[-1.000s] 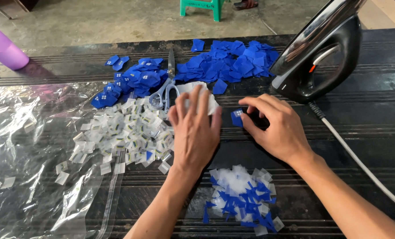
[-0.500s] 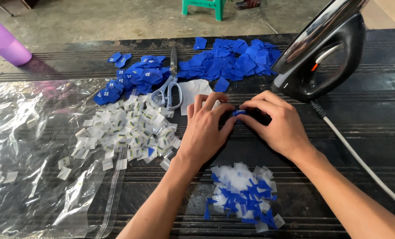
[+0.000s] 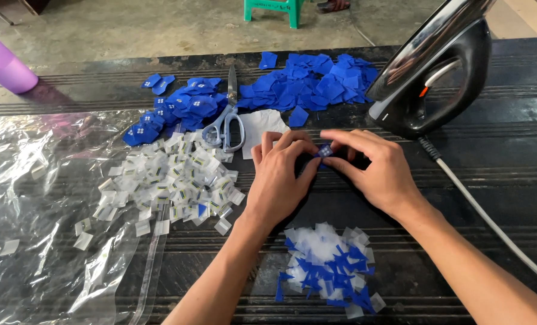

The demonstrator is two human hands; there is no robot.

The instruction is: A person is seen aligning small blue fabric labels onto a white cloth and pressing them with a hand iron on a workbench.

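Note:
My left hand (image 3: pixel 280 177) and my right hand (image 3: pixel 373 168) meet over the dark ribbed table (image 3: pixel 497 174), both pinching one small blue label (image 3: pixel 325 151) between thumbs and fingertips. A heap of small white tags (image 3: pixel 178 177) lies just left of my left hand. Behind my hands a white paper piece (image 3: pixel 259 126) lies flat, and scissors with pale blue handles (image 3: pixel 226 123) rest beside it. Blue fabric pieces (image 3: pixel 316 81) are spread at the back, and a second blue cluster (image 3: pixel 178 108) lies to their left.
A black clothes iron (image 3: pixel 440 72) stands upright at the back right, its white cord (image 3: pixel 491 222) trailing along my right arm. A mixed pile of white and blue scraps (image 3: pixel 331 271) lies near me. Clear plastic sheeting (image 3: pixel 33 198) covers the left. A purple cup (image 3: pixel 3 66) stands far left.
My left hand has dropped from over the white paper and come toward the right hand. Both hands now pinch the blue label together, where earlier only the right held it.

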